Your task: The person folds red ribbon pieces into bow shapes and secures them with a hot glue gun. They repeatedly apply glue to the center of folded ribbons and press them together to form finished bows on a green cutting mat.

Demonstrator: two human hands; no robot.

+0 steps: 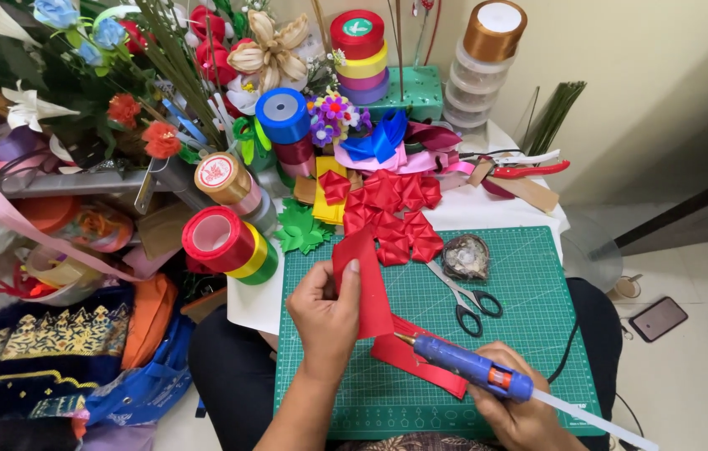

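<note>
Now left hand (324, 313) pinches glossy red ribbon (365, 284).

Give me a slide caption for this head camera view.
Left hand holds red ribbon; right hand aims blue glue gun.

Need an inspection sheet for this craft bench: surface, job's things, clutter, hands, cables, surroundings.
Surface: green cutting mat on a white table.
Job's things: red ribbon strip; blue glue gun, nozzle at the strip's lower edge.
Clutter: scissors; folded red ribbon pieces; ribbon spools; artificial flowers.
Hands: left hand pinches the strip upright; right hand grips the gun.
Cables: black cord across the mat's right edge.
Surroundings: phone on tiled floor; bags at left.
</note>
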